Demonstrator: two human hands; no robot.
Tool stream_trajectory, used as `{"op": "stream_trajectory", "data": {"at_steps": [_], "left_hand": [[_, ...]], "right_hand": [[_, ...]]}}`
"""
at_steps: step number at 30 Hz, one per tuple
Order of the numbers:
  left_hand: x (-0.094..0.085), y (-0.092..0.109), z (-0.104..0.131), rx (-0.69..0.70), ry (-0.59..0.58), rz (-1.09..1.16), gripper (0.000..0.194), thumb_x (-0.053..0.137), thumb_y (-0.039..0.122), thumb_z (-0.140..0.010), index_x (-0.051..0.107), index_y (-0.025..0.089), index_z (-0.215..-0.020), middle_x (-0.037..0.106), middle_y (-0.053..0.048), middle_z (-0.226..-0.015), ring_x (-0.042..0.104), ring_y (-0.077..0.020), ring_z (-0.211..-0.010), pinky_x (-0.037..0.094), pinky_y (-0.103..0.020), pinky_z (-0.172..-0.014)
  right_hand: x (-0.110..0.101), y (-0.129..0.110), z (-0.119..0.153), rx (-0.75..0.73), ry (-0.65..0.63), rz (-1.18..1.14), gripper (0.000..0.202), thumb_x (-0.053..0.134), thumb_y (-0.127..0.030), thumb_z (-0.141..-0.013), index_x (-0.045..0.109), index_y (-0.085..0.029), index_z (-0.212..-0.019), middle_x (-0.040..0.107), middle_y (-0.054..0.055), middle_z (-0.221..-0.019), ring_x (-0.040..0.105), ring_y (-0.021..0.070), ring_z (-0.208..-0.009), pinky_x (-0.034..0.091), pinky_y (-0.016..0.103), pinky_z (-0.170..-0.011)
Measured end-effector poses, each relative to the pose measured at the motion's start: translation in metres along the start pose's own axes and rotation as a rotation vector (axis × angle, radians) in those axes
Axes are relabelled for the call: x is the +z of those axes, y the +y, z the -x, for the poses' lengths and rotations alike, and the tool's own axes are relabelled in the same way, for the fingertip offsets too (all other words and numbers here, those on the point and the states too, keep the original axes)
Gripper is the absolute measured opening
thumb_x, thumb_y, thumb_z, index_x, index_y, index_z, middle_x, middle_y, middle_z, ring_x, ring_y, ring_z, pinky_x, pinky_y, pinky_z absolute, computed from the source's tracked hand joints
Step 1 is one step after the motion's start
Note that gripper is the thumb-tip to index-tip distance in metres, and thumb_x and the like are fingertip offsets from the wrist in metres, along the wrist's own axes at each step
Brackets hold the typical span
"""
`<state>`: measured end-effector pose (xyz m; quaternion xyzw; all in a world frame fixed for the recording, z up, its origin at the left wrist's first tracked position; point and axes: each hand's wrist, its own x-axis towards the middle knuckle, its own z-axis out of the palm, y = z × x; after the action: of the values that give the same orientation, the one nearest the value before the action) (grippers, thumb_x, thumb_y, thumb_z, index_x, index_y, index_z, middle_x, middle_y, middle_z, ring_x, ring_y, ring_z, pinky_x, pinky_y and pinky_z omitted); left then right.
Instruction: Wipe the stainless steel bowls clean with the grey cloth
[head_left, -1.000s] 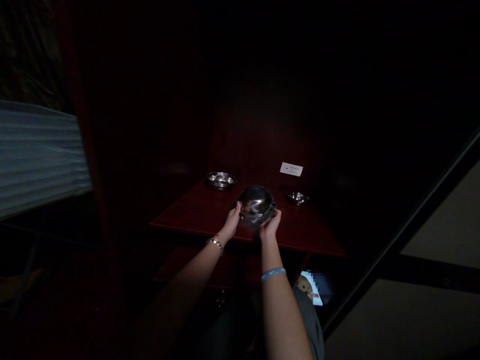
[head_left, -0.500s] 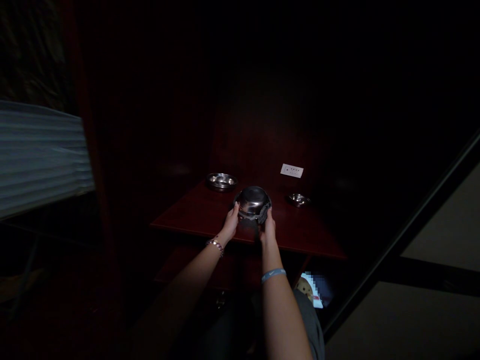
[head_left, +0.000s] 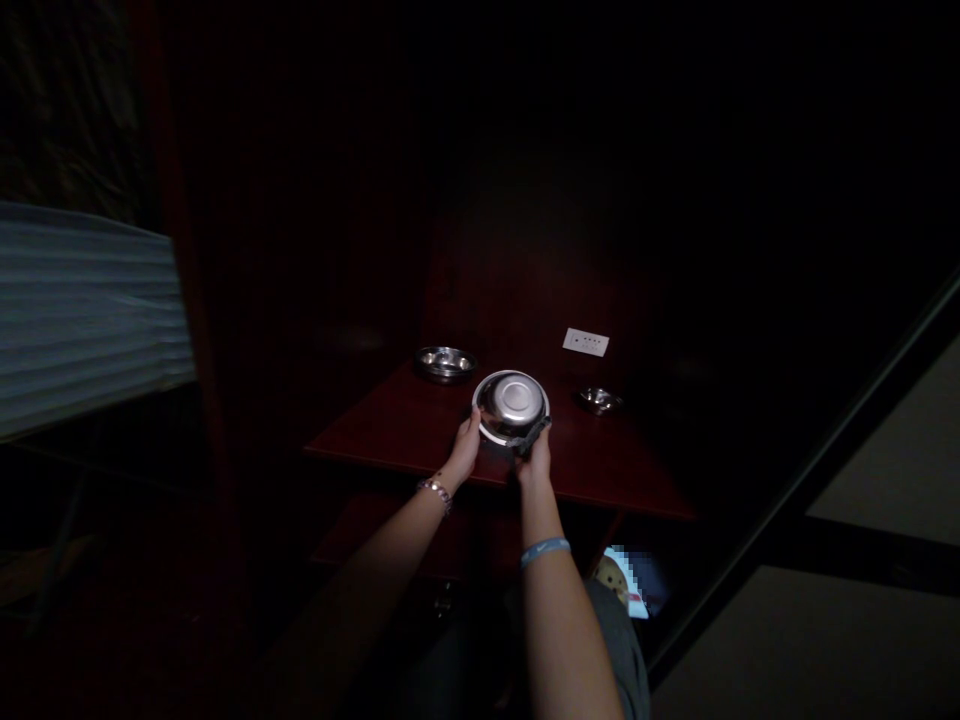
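Observation:
A shiny steel bowl (head_left: 514,398) is held up over the dark red desk (head_left: 382,440), its rounded outer base turned toward me. My left hand (head_left: 468,440) grips the bowl's left rim. At the lower right rim, my right hand (head_left: 537,455) is closed on a grey cloth (head_left: 529,436) and presses it against the bowl; part of its fingers is hidden behind. Another steel bowl (head_left: 447,365) stands at the desk's back left, and a smaller steel bowl (head_left: 599,401) at the right.
A white socket plate (head_left: 586,342) is on the back wall. Left of the desk hangs a pale ribbed fabric (head_left: 90,310). A shoe with holes (head_left: 611,578) shows below the desk. Most of the surroundings are dark.
The held bowl has tilted so that its flat base now faces me more fully. The cloth and my right hand have shifted slightly down along the rim.

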<state>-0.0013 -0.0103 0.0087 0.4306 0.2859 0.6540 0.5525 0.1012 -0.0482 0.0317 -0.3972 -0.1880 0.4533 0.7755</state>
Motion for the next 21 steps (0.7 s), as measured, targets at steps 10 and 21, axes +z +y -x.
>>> {"op": "stream_trajectory", "data": {"at_steps": [10,21], "left_hand": [[-0.002,-0.006,-0.005,-0.03,-0.048,0.069,0.062,0.066,0.071,-0.075,0.074,0.014,-0.097,0.078,-0.014,-0.101,0.069,-0.0256,-0.103,0.05,-0.04,-0.096],[-0.003,-0.007,-0.008,-0.075,0.062,0.062,0.052,0.07,0.065,-0.072,0.071,0.014,-0.085,0.077,-0.01,-0.087,0.07,-0.0208,-0.083,0.051,-0.031,-0.077]], "right_hand": [[-0.005,0.0,-0.003,0.022,0.095,0.01,0.047,0.039,-0.049,-0.1,0.073,-0.017,-0.106,0.078,0.008,-0.097,0.074,0.0173,-0.09,0.061,0.03,-0.076],[-0.011,0.002,-0.008,-0.001,0.217,-0.008,0.036,0.045,-0.04,-0.098,0.072,-0.017,-0.102,0.076,0.006,-0.085,0.075,0.0177,-0.08,0.063,0.033,-0.075]]}}
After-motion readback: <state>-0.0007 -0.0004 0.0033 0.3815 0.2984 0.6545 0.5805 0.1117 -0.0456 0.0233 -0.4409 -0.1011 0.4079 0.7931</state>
